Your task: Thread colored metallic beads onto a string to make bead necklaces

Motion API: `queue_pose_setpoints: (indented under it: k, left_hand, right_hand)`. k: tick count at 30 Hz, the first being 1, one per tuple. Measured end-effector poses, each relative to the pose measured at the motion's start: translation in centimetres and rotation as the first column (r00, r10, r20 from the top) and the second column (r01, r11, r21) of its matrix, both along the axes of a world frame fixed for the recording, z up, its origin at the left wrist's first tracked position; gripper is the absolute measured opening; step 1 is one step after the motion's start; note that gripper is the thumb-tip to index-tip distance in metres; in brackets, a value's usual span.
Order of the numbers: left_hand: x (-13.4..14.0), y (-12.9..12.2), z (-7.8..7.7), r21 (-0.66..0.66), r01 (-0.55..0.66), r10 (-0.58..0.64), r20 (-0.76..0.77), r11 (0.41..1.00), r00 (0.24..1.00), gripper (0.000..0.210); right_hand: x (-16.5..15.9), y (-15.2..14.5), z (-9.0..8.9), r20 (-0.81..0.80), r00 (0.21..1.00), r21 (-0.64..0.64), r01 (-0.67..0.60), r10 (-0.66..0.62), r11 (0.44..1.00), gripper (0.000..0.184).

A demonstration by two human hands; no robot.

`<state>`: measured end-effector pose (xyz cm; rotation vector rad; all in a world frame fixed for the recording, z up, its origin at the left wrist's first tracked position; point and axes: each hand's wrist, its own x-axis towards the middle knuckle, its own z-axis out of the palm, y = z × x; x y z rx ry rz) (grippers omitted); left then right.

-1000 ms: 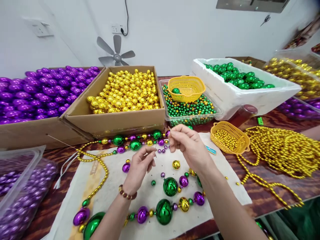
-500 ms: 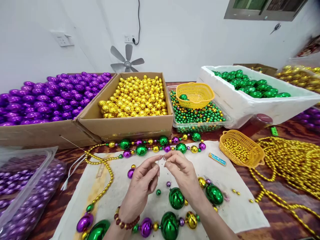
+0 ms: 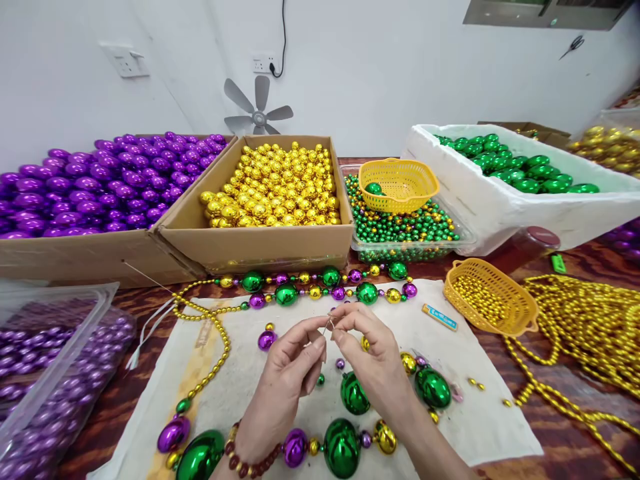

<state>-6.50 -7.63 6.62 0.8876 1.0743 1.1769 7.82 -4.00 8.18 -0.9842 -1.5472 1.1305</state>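
Over the white cloth (image 3: 200, 373), my left hand (image 3: 287, 377) and my right hand (image 3: 377, 357) meet fingertip to fingertip. Each pinches part of a thin, pale string (image 3: 329, 325), which crosses itself between them; its lower run is hidden by the fingers. Beneath my wrists lies a strand of large beads, among them a green bead (image 3: 342, 448), a purple bead (image 3: 295, 447) and a gold bead (image 3: 385, 437). Another green bead (image 3: 355, 393) rests partly behind my right hand. Left of my hands sits a loose-looking purple bead (image 3: 267, 341) with a small gold one touching it.
Boxes of purple beads (image 3: 120, 177) and gold beads (image 3: 275, 190) stand at the back, beside a foam box (image 3: 460, 200) of green beads. A yellow basket (image 3: 523, 319) and gold bead strings (image 3: 590, 333) lie right. A finished-looking strand (image 3: 286, 294) crosses behind my hands.
The string ends between my fingertips now cross, and my hands have come slightly closer together. The whole view has shifted a little.
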Motion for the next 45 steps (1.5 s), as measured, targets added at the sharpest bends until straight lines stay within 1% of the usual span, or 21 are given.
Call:
queue_pose_setpoints:
  k: [13, 21, 29, 35, 37, 39, 42, 45]
  left_hand:
    - [0.1, -0.2, -0.4, 0.090, -0.033, 0.046, -0.139, 0.995, 0.989, 0.029]
    - [0.1, -0.2, -0.2, 0.117, -0.012, 0.037, -0.217, 0.993, 0.975, 0.028]
    - [0.0, -0.3, -0.6, 0.130, 0.015, 0.021, -0.270, 0.991, 0.963, 0.029]
    - [-0.1, -0.4, -0.6, 0.136, 0.046, -0.002, -0.313, 0.990, 0.950, 0.032]
    - [-0.2, -0.3, -0.5, 0.174, 0.062, 0.007, -0.372, 0.983, 0.928, 0.032]
    - [-0.4, -0.1, -0.2, 0.243, 0.104, 0.024, -0.474, 0.964, 0.880, 0.033]
    - [-0.7, 0.4, 0.3, 0.349, 0.220, 0.053, -0.628, 0.911, 0.777, 0.037]
    - [-0.9, 1.0, 0.9, 0.359, 0.340, 0.048, -0.746, 0.869, 0.664, 0.041]
  right_hand:
    - [0.0, -0.2, 0.4, 0.014, 1.000, -0.037, 0.026, -0.025, 0.999, 0.017]
    - [0.2, -0.2, 0.2, 0.006, 1.000, -0.043, 0.012, -0.012, 0.999, 0.018]
    - [0.3, -0.1, 0.1, -0.022, 1.000, -0.056, 0.001, -0.002, 0.998, 0.018]
    - [0.7, -0.2, -0.5, -0.043, 0.999, -0.079, -0.006, 0.003, 0.997, 0.018]
    - [0.8, -0.2, -0.8, -0.061, 0.998, -0.091, -0.010, 0.005, 0.996, 0.018]
    - [1.0, -0.1, -1.2, -0.099, 0.995, -0.109, -0.029, 0.018, 0.994, 0.018]
    - [1.3, 0.4, -1.6, -0.185, 0.981, -0.184, -0.091, 0.057, 0.979, 0.017]
    - [1.6, 1.2, -1.8, -0.271, 0.958, -0.279, -0.171, 0.093, 0.945, 0.021]
